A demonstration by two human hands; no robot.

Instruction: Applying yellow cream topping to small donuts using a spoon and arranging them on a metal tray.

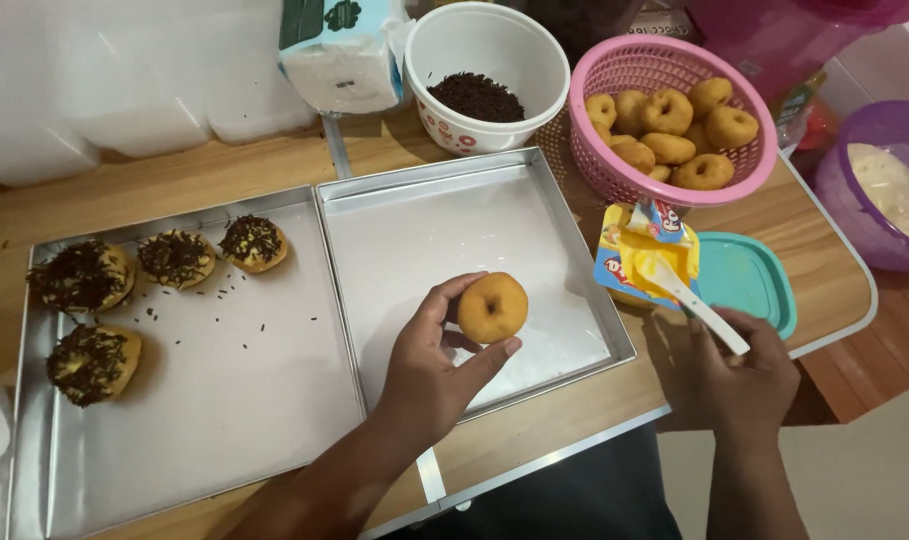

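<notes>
My left hand (429, 372) holds a plain golden doughnut (492, 307) between thumb and fingers, above the right metal tray (394, 245). My right hand (736, 372) grips the handle of a white spreading knife (692, 301), whose tip dips into an opened yellow packet of spread (646, 262). The left metal tray (234, 400) carries several doughnuts topped with chocolate sprinkles, such as one (253, 242) at the back and one (90, 363) at the front left.
A pink basket (614, 170) at the back right holds several plain doughnuts. A white tub of chocolate sprinkles (484, 75) stands behind the trays. A teal lid (749, 280) lies beside the packet. A purple bowl (879, 190) sits off the table's right edge. A tissue pack (339, 50) stands at the back.
</notes>
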